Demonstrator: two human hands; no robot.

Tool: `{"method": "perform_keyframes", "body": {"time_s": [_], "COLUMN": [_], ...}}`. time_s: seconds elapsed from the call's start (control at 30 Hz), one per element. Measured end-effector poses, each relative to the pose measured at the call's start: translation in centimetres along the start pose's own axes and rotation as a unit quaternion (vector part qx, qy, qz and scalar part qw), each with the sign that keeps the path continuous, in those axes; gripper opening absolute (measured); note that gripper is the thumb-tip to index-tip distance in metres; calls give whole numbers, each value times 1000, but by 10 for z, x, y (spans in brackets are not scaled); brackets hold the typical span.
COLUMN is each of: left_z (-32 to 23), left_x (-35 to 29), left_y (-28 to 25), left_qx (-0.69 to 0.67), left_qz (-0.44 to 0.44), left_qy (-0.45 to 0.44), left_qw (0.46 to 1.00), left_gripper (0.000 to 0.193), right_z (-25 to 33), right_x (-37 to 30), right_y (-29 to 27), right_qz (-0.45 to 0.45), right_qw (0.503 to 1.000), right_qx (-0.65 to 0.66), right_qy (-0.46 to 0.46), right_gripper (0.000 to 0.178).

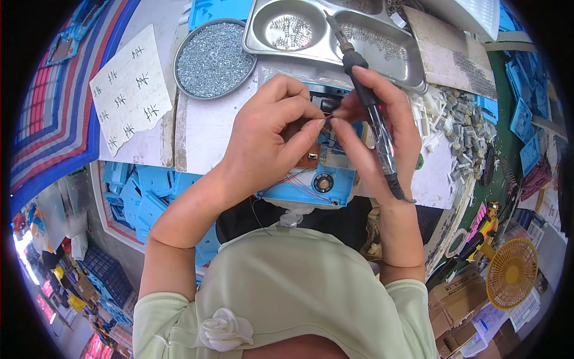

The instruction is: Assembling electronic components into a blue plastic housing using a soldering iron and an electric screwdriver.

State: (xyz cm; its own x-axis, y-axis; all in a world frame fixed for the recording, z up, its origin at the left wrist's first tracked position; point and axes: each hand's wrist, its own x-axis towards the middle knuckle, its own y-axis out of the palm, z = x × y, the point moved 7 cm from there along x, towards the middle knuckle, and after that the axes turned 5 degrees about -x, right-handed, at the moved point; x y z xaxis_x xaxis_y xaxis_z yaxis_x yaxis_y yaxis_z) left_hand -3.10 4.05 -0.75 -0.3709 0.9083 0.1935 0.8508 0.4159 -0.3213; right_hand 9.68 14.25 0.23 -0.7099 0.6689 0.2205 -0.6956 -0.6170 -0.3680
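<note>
My left hand (272, 128) pinches a thin red wire (328, 116) between thumb and fingertips, above a blue plastic housing (281, 192). My right hand (388, 128) carries a soldering iron (378, 122), its handle lying across the palm and its tip pointing up and away. The thumb and fingertips of this hand meet the same wire close to the left fingertips. Inside the housing are a small round speaker (323, 182), a brown circuit board (309, 159) and thin red wires. My hands hide part of the housing.
Beyond my hands stand a round tray of small metal screws (215, 58) and a steel compartment tray (326, 51) with small metal parts. A pile of small white and grey parts (457, 128) lies at right. Blue plastic parts (143, 194) fill a bin at lower left. A handwritten paper (131, 90) lies at left.
</note>
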Motion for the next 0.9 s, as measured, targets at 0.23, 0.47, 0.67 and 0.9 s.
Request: {"method": "perform_keyframes", "body": {"time_s": [0.23, 0.47, 0.67, 0.9], "left_z": [3, 0, 5, 5], "left_x": [-1, 0, 3, 4], "left_y": [1, 1, 2, 0], "left_qx": [27, 65, 83, 87], "left_qz": [26, 22, 10, 2], "left_qy": [-5, 0, -9, 1], "left_qw": [999, 998, 996, 996], "left_gripper": [7, 5, 6, 7], "right_z": [3, 16, 22, 25], "right_x": [3, -21, -44, -47], "right_y": [-11, -58, -64, -64], "right_qz": [-42, -105, -114, -54], "right_qw": [998, 988, 985, 985], "right_qx": [-24, -81, -86, -106], "right_qy": [-42, -79, -97, -128], "right_gripper": [56, 49, 39, 34]}}
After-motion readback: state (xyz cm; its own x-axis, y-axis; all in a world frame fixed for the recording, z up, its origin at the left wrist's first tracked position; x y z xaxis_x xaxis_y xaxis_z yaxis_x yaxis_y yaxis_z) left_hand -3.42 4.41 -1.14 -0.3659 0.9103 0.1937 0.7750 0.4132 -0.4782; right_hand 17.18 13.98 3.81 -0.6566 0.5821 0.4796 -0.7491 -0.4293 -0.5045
